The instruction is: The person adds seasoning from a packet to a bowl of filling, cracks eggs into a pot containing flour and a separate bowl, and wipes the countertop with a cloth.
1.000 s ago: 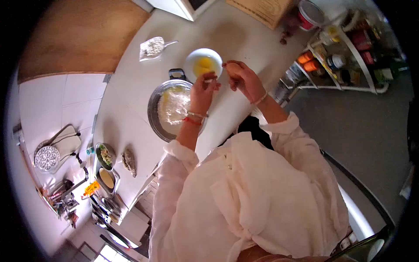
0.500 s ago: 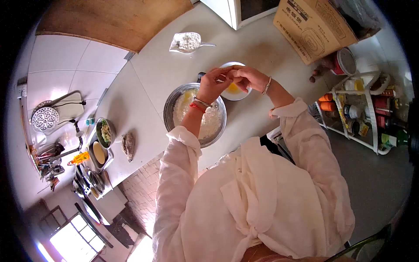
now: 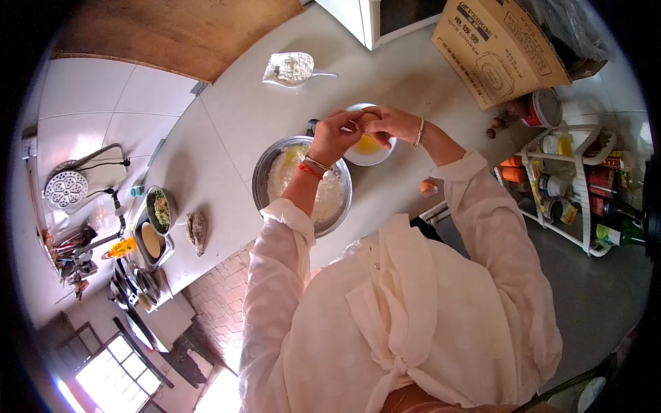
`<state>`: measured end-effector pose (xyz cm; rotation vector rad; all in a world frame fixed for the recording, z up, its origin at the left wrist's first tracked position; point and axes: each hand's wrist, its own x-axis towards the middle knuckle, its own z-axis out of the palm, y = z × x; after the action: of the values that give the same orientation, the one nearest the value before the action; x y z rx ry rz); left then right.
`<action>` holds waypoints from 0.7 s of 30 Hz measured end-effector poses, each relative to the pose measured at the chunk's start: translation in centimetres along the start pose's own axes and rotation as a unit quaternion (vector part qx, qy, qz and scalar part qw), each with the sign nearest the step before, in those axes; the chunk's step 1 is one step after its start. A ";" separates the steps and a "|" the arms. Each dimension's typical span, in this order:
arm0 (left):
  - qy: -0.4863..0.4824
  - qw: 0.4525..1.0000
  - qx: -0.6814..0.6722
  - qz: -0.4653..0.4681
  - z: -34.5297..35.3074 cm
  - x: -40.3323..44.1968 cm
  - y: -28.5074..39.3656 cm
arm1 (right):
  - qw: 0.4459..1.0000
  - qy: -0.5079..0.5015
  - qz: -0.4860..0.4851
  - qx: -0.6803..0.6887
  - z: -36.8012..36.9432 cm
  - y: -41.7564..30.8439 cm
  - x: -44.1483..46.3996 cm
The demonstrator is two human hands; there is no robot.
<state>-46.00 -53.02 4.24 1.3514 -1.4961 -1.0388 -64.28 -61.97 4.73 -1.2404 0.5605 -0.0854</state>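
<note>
My left hand and my right hand meet with fingers closed and pressed together, over the near-left part of a white bowl. Yellow egg shows in that bowl. Whatever lies between the fingertips is too small and hidden to name. Below my left wrist, partly covered by the forearm, stands a metal pot holding white flour with some yellow on it. A brown eggshell piece or egg lies at the counter's near edge, left of my right sleeve.
On the counter a clear scoop holds flour. Further right are a cardboard box, a red and white tub and a white rack of bottles. A bowl of chopped greens stands left.
My hands, apart a second ago, have come together over the white bowl. The view has shifted, bringing more of the box and the brown shell or egg at the edge into sight.
</note>
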 end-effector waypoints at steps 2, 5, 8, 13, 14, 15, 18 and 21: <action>0.005 1.000 0.013 0.019 0.2 0.2 0.0 | 1.000 -0.001 -0.007 -0.003 -0.3 0.2 0.2; 0.005 0.999 0.035 0.033 0.3 0.4 -0.1 | 1.000 -0.004 -0.006 -0.021 -0.5 0.1 0.1; -0.006 0.998 0.049 0.039 0.4 0.4 -0.6 | 0.999 -0.001 0.014 -0.032 -0.5 -0.3 -0.2; -0.010 0.996 0.064 0.057 0.5 0.3 -0.9 | 0.999 -0.012 -0.015 -0.050 -0.9 0.3 0.1; -0.014 0.996 0.070 0.059 0.5 0.4 -0.8 | 0.999 -0.011 -0.011 -0.052 -0.9 0.2 0.1; -0.016 0.996 0.065 0.055 0.5 0.5 -0.7 | 0.998 -0.009 -0.007 -0.054 -1.0 0.1 0.2; -0.022 0.997 0.054 0.050 0.4 0.6 -0.3 | 0.998 -0.004 0.001 -0.062 -1.0 -0.4 0.0; -0.025 0.996 0.057 0.059 0.3 0.6 -0.1 | 0.997 -0.012 0.001 -0.079 -1.2 -0.4 0.1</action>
<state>-46.30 -53.62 4.07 1.3064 -1.6740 -0.9317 -64.62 -63.22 4.76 -1.3931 0.5549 -0.0244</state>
